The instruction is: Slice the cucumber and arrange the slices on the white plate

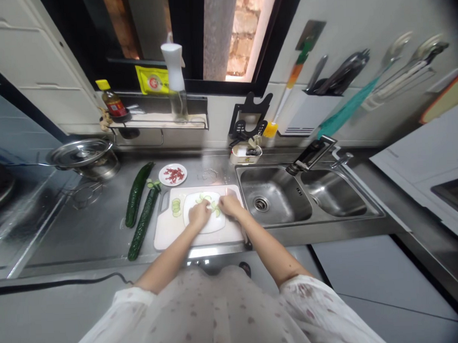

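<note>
A white square plate [206,224] lies on the pale cutting board [171,234], with thin cucumber slices [215,208] along its upper and right parts. Over the plate's middle is my left hand [199,214], its fingers pinched together near the slices; what they hold is too small to name. My right hand [229,205] is at the plate's right edge, fingers closed beside the slices, and anything between them is hidden. A small stack of slices [176,207] rests on the board's left side. Two cucumbers lie left of the board, one whole [138,194] and one cut at its top [143,225].
A small plate of red pieces [173,174] sits behind the board. A knife handle [248,241] shows at the board's right edge. The double sink [275,194] is to the right, a lidded steel pot [95,159] at the left back, and a shelf [158,123] holds bottles.
</note>
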Action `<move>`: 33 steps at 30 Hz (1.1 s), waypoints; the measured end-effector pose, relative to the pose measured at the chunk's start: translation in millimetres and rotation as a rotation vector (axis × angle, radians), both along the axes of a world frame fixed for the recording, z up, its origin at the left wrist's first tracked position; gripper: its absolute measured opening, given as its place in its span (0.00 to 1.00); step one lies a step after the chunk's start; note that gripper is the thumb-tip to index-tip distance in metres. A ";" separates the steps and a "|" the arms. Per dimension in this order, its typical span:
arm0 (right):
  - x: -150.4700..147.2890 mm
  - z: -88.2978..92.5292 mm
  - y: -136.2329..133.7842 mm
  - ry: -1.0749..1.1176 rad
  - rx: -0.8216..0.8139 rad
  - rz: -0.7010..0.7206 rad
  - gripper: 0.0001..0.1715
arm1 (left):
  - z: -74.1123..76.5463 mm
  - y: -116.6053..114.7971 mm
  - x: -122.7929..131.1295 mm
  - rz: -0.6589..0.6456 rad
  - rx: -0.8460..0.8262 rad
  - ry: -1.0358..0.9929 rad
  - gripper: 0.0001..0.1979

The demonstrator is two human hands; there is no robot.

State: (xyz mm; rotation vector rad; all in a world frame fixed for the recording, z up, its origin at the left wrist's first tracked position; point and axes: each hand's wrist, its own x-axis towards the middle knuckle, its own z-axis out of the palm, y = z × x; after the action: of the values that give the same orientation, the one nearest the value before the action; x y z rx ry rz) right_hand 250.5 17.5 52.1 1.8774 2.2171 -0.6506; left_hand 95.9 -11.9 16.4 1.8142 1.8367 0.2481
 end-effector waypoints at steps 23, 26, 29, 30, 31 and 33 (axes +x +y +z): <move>-5.2 -2.2 -3.6 -0.127 0.046 0.055 0.19 | -4.6 -28.4 2.5 -0.337 0.283 0.202 0.16; -1.9 -2.6 -3.2 -0.122 0.044 0.033 0.19 | -5.1 -30.0 2.0 -0.339 0.271 0.212 0.17; 5.7 -0.8 -2.4 -0.102 0.057 -0.037 0.19 | -4.7 -28.1 0.9 -0.343 0.251 0.216 0.19; 8.8 0.1 -2.2 -0.094 0.063 -0.060 0.19 | -4.6 -27.2 0.6 -0.347 0.247 0.217 0.19; 11.7 0.9 -2.2 -0.089 0.066 -0.078 0.19 | -4.5 -26.4 0.4 -0.349 0.244 0.218 0.20; 16.2 1.9 -2.6 -0.083 0.058 -0.101 0.18 | -4.8 -24.9 0.3 -0.355 0.244 0.222 0.20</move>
State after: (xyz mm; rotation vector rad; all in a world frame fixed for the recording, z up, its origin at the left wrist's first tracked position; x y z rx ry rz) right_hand 266.7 14.9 54.0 2.0168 2.1238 -0.5186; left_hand 96.2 -36.7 11.6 2.3819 1.6404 0.1466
